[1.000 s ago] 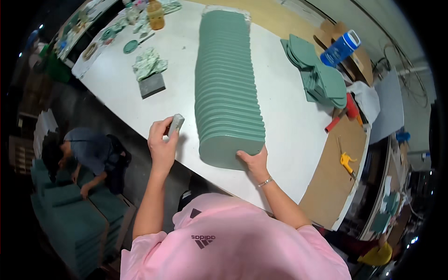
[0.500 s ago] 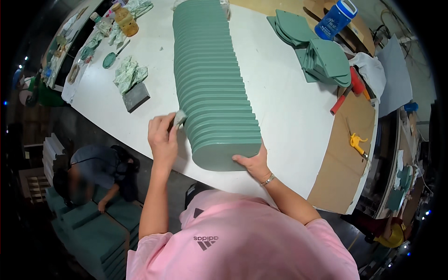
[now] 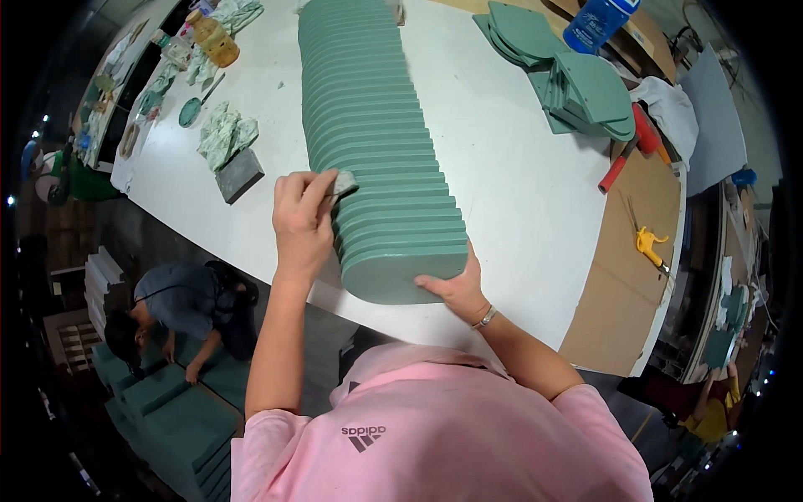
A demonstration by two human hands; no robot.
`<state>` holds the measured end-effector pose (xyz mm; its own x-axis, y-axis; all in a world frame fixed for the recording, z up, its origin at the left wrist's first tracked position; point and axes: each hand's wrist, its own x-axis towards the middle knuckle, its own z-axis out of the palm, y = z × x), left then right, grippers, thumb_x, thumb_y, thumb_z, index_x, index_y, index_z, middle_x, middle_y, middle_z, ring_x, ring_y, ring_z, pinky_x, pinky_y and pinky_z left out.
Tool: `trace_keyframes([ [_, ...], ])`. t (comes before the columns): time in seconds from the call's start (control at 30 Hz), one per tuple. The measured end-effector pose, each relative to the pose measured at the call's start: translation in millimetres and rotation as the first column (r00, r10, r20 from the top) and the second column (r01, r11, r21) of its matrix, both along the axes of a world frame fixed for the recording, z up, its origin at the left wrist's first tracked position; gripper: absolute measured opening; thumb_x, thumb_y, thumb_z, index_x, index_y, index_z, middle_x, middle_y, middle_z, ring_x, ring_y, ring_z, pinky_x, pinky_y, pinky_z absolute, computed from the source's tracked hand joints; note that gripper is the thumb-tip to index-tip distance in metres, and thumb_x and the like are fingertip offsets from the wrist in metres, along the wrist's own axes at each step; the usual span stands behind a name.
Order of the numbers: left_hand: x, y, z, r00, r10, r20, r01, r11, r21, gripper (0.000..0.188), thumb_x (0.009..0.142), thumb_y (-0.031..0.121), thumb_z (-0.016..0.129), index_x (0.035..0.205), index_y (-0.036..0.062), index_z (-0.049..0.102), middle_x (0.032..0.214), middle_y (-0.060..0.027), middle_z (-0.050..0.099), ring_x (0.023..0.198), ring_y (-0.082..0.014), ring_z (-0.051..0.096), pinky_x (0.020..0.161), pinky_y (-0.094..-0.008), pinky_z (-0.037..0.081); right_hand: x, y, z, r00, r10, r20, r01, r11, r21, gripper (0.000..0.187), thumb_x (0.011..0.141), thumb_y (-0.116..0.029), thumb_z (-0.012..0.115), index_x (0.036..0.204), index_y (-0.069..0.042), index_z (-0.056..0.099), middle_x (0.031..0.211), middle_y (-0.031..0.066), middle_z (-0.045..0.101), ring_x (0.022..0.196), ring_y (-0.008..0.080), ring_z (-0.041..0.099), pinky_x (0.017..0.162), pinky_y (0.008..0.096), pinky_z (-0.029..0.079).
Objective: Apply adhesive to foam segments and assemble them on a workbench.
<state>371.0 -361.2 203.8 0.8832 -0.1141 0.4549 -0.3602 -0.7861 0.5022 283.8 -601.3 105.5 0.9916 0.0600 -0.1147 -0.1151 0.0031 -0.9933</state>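
Note:
A long row of green, round-edged panels (image 3: 376,167) stretches away from me across the white table, overlapping like steps. My left hand (image 3: 301,217) pinches a small pale grey pad (image 3: 345,183) against the curved left edges of the panels, a little beyond the near end. I cannot make out whether the pad is cloth or sanding material. My right hand (image 3: 457,289) grips the near right corner of the row. Its thumb lies on the face of the front panel (image 3: 393,279), and its fingers, partly hidden, go round the right side.
Left of the row lie a crumpled cloth (image 3: 226,135), a dark grey block (image 3: 240,176), a green-coated spoon (image 3: 191,111) and bottles (image 3: 215,39). To the right are loose green panels (image 3: 590,96), a blue bottle (image 3: 595,27), a red-handled tool (image 3: 617,167) and a yellow air gun (image 3: 649,245) on cardboard (image 3: 615,309). A co-worker (image 3: 180,309) bends over green stacks.
My left hand has moved right and slightly farther away, bringing the pad from beside the row onto the panels' curved edges. My right hand keeps its hold on the near corner.

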Motion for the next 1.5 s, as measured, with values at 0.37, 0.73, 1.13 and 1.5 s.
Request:
trace_keyframes([
  [0.37,-0.8,12.4,-5.6,1.000,0.015,-0.017,-0.015,0.999,-0.034,0.037,0.076,-0.010,0.065,0.110,0.0029,0.068,0.094,-0.0125,0.060,0.089,-0.0304,0.055,0.079,-0.0393,0.046,0.9,0.2,2.2,0.998,0.030,-0.052,-0.029,0.999,0.026,0.103,0.065,-0.026,0.092,0.146,0.003,0.035,0.134,0.0155,0.056,0.123,0.0239,0.055,0.103,0.0357,0.045],
  [0.73,43.9,-15.3,17.6,0.965,-0.262,0.016,0.254,0.947,0.198,0.038,0.072,-0.009,0.066,0.106,0.0050,0.069,0.092,-0.0105,0.059,0.088,-0.0302,0.055,0.076,-0.0387,0.047,-0.7,-1.8,-8.3,1.000,-0.003,-0.010,0.003,1.000,-0.030,0.103,0.064,-0.031,0.092,0.145,0.003,0.038,0.135,0.0169,0.055,0.124,0.0257,0.055,0.104,0.0353,0.044],
  [1.13,50.3,-14.3,27.2,0.962,-0.252,-0.105,0.271,0.932,0.241,0.034,0.073,-0.010,0.064,0.104,0.0035,0.071,0.092,-0.0107,0.061,0.089,-0.0301,0.058,0.075,-0.0386,0.048,1.1,-3.5,-0.7,0.999,-0.007,0.054,0.017,0.982,-0.187,0.104,0.063,-0.042,0.090,0.144,0.001,0.040,0.137,0.0225,0.053,0.127,0.0353,0.053,0.105,0.0401,0.044],
  [1.5,56.7,-24.2,29.8,0.970,-0.199,-0.138,0.223,0.956,0.190,0.037,0.070,-0.012,0.064,0.103,0.0037,0.072,0.088,-0.0108,0.061,0.087,-0.0316,0.056,0.077,-0.0409,0.048,2.5,-7.8,11.0,0.999,0.001,0.045,0.009,0.977,-0.212,0.103,0.064,-0.043,0.089,0.144,0.000,0.040,0.137,0.0223,0.053,0.126,0.0361,0.053,0.105,0.0406,0.045],
])
